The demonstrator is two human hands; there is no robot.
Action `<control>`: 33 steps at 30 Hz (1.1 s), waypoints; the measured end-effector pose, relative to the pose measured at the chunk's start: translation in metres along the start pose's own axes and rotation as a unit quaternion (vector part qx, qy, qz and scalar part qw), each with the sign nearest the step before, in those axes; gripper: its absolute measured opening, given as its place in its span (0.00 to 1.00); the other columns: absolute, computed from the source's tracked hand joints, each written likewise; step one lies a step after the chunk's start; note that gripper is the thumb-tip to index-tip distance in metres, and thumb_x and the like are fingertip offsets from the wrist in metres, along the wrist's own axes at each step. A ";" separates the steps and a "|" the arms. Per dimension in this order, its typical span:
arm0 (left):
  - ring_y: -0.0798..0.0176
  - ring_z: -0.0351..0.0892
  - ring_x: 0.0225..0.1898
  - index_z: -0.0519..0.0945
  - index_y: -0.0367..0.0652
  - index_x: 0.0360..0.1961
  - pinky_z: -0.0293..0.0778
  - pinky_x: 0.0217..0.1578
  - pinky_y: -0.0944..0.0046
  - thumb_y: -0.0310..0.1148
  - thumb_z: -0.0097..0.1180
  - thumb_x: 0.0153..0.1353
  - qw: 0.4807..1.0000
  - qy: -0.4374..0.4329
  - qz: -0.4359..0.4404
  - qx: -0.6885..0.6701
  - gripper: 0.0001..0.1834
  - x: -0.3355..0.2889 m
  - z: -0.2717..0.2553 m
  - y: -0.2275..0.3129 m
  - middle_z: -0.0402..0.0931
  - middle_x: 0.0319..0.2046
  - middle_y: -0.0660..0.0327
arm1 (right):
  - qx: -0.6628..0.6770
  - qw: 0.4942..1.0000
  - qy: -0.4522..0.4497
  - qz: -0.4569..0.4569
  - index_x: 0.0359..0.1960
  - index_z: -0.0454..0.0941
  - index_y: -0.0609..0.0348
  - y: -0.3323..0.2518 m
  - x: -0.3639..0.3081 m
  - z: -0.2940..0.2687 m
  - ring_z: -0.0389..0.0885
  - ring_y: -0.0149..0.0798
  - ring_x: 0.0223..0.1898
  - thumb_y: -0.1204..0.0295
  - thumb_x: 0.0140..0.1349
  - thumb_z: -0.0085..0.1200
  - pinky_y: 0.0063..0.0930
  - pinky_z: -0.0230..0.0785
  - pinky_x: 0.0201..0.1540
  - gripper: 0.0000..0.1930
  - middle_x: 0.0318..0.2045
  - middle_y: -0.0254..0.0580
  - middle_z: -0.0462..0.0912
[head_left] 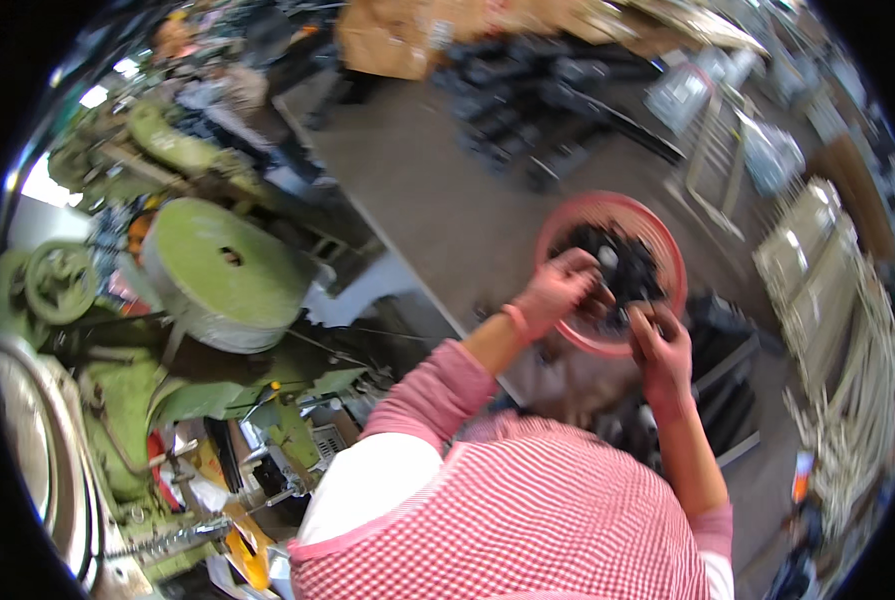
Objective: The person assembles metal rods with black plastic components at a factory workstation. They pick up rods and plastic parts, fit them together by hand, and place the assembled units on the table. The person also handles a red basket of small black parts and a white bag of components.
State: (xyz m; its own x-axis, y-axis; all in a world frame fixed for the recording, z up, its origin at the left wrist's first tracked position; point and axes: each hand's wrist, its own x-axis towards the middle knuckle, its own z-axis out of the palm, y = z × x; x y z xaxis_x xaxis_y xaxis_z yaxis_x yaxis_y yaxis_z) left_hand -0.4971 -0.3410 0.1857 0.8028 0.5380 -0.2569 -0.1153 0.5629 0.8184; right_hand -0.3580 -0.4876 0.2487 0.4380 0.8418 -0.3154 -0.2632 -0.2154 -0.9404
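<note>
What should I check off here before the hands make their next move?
1. Left hand at the basket: ok, over its left side.
2. Right hand at the basket: ok, by its lower right rim.
3. Dark pieces within reach: ok, heaped inside the basket.
4. Basket supported: ok, it appears to stand on the table.
5. Piece pinched in either hand: cannot tell, fingertips too blurred.
6. Sharp view of the fingers: not ok, the picture is smeared there.

No legible text, labels, signs (blurred view)
</note>
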 end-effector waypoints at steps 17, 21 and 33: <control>0.73 0.75 0.26 0.70 0.46 0.46 0.72 0.27 0.71 0.34 0.48 0.73 0.998 -0.047 0.052 -0.001 0.06 -0.078 0.039 0.017 0.76 0.28 0.66 | -0.079 0.996 -0.033 -0.017 0.40 0.81 0.65 -0.025 -0.036 0.031 0.72 0.18 0.26 0.74 0.62 0.59 0.13 0.62 0.26 0.08 0.27 0.28 0.78; 0.74 0.74 0.26 0.69 0.45 0.42 0.69 0.26 0.72 0.32 0.48 0.72 0.992 -0.089 0.075 -0.047 0.04 -0.080 0.034 0.004 0.74 0.30 0.67 | 0.014 1.000 -0.010 0.014 0.41 0.79 0.62 -0.013 -0.036 0.033 0.68 0.17 0.20 0.72 0.62 0.60 0.13 0.55 0.20 0.09 0.24 0.28 0.78; 0.66 0.79 0.29 0.76 0.42 0.47 0.74 0.29 0.64 0.35 0.51 0.70 0.936 0.182 0.084 0.290 0.10 -0.112 -0.059 -0.065 0.78 0.30 0.61 | -0.062 0.975 -0.115 0.180 0.51 0.78 0.60 0.040 -0.045 0.031 0.64 0.18 0.19 0.69 0.65 0.54 0.14 0.54 0.21 0.15 0.22 0.22 0.71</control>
State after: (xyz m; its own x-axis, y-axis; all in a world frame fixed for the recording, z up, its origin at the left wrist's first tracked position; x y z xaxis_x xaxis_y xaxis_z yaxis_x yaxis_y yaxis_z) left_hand -0.6139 -0.4006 0.1306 0.5364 0.8265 -0.1707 0.1989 0.0727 0.9773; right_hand -0.4145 -0.5186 0.2287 0.1282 0.7869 -0.6036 -0.2523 -0.5627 -0.7872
